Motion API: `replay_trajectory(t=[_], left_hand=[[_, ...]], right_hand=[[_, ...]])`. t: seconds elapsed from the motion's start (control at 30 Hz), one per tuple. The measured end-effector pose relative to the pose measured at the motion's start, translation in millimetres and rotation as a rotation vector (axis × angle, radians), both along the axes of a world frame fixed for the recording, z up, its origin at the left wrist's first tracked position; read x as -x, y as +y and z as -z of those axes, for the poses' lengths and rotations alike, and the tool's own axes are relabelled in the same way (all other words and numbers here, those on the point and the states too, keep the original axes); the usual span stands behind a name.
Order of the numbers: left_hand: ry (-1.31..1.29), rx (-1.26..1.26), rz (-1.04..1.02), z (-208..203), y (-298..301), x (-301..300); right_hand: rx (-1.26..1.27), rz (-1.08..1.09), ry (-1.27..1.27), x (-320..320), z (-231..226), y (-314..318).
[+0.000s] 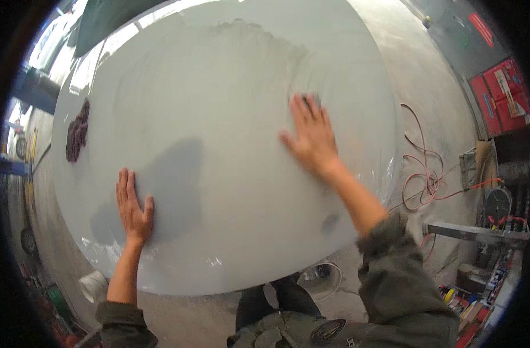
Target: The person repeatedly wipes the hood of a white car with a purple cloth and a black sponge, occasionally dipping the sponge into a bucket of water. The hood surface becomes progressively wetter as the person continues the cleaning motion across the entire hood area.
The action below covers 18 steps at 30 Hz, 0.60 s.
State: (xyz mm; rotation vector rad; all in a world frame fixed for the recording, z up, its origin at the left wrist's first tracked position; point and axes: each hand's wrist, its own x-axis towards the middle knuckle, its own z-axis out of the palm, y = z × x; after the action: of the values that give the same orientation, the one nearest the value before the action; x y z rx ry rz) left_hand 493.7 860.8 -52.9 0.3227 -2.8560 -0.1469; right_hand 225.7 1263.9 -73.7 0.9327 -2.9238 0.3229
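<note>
A large, glossy, pale grey curved panel [247, 174] spreads out in front of me, with wet-looking smears toward its far side. My right hand [314, 139] lies on the panel right of the middle, its fingers stretched forward and its thumb apart. Under those fingertips a small dark grey pad [317, 98] peeks out, mostly hidden and slightly blurred, pressed against the surface. My left hand [133, 209] rests on the near left of the panel with fingers extended and thumb out, holding nothing. A crumpled dark purple cloth [77, 133] lies at the panel's left edge.
A coiled reddish hose [430, 182] lies on the concrete floor to the right, near a metal bar [479, 233]. A clear bucket [324, 279] stands below the panel's near edge, and a white bucket [93, 286] at the near left. Red tool trays [499, 95] are far right.
</note>
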Motion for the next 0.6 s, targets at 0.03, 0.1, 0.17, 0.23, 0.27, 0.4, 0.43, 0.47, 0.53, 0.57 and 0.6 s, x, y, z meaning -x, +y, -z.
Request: replay_trajectory(t=[0.03,0.1,0.17,0.23,0.27,0.4,0.43,0.47,0.53,0.57,0.6], left_hand=[[-0.015,0.019,-0.021,-7.3,-3.8,-8.7],[-0.005,0.024,-0.034,-12.7,-4.9,-9.4],[0.015,0.013,-0.013,-12.2,2.3,-1.2],[0.019,0.018,-0.010,-15.3,3.7,-3.5],[0.028,0.019,-0.015,-13.0,6.2,-2.8],[0.017,-0.008,-0.046,-18.0,13.3,-8.3],[0.045,-0.023,-0.032,-12.0,18.9,1.3],[0.068,-0.037,-0.014,-4.2,23.5,11.2],[0.083,-0.001,-0.012,-5.3,16.9,9.7],[0.094,0.024,-0.013,-6.0,12.3,5.1],[0.112,0.039,-0.006,-3.3,9.7,2.8]], right_hand=[[-0.018,-0.073,-0.008,-54.5,1.6,1.2],[0.051,-0.156,-0.089,-155.8,5.8,21.6],[0.092,-0.229,0.010,-201.3,11.0,38.2],[0.029,-0.345,-0.055,-176.4,10.6,43.8],[-0.004,-0.403,-0.080,-148.6,4.0,38.4],[0.018,-0.304,0.079,2.0,-4.4,-51.1],[0.039,-0.246,0.117,42.7,-7.0,-64.0],[0.029,-0.148,0.118,79.0,-14.4,-74.3],[0.082,-0.041,0.085,82.2,-18.3,-97.0],[0.119,-0.020,0.067,68.1,-17.3,-104.5],[0.145,0.010,0.057,54.5,-17.9,-105.4]])
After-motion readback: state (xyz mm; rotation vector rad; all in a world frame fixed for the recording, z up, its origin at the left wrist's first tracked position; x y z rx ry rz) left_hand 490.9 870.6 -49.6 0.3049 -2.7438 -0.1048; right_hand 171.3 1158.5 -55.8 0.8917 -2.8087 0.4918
